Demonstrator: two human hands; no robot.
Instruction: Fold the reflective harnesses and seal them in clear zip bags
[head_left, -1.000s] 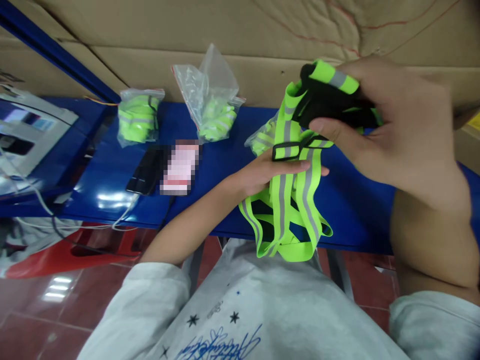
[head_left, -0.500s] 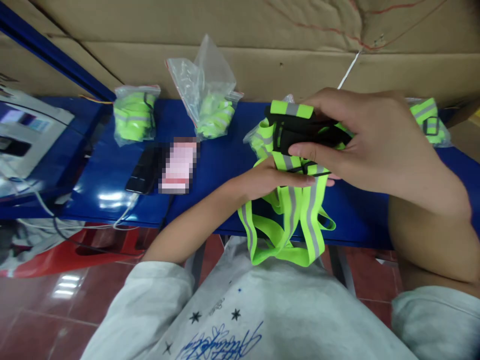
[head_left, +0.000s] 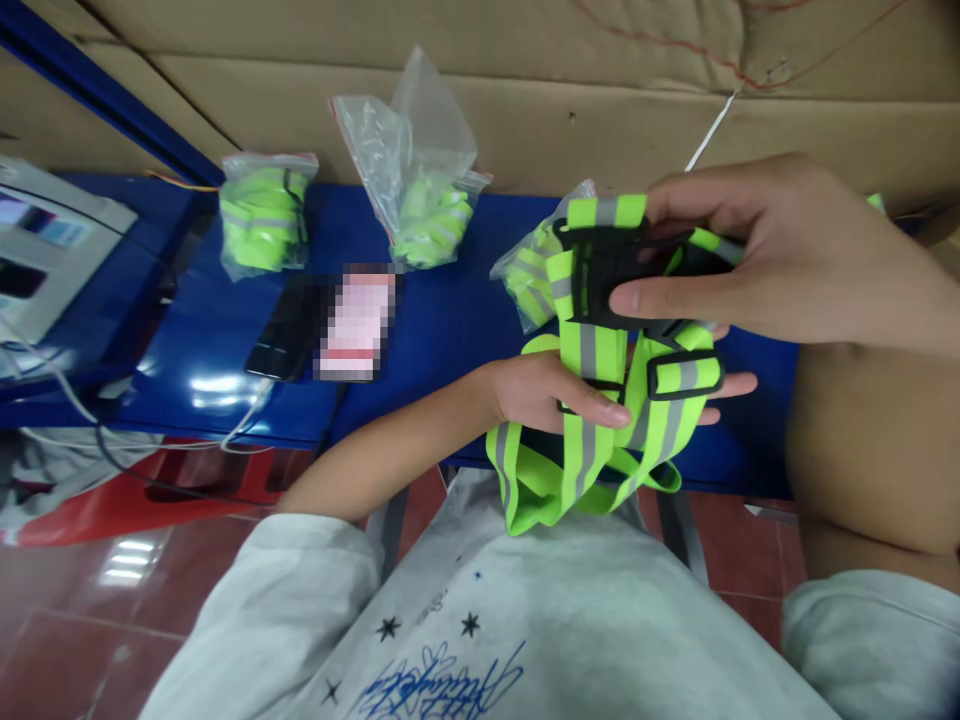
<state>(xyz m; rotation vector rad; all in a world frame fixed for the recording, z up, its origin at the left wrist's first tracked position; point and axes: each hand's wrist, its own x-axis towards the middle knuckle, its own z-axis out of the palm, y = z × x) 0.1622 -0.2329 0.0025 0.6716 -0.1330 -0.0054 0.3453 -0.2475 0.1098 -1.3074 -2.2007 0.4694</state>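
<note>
Bright yellow-green straps (head_left: 589, 450) with grey stripes hang in loops over the table's front edge, in front of my shirt. My right hand (head_left: 757, 260) pinches the black plastic piece (head_left: 604, 275) at their top, its thumb lying across the front. Lower down, my left hand (head_left: 555, 395) holds the straps from the left, thumb over them and the other fingers reaching out behind to the right. A black slider buckle (head_left: 685, 375) sits on the right-hand strap. Part of my left palm is hidden behind the straps.
On the blue table (head_left: 450, 330) lie a black phone (head_left: 281, 335) and a pixelated screen (head_left: 356, 325). Clear bags of green straps stand at the left (head_left: 266, 215), middle (head_left: 435, 215) and behind my hands (head_left: 529, 275). A white device (head_left: 60, 250) with cables is far left.
The black piece and my right hand have shifted slightly right. My left hand has moved lower, its fingers more stretched out, and the straps are spread wider, with the slider buckle now showing.
</note>
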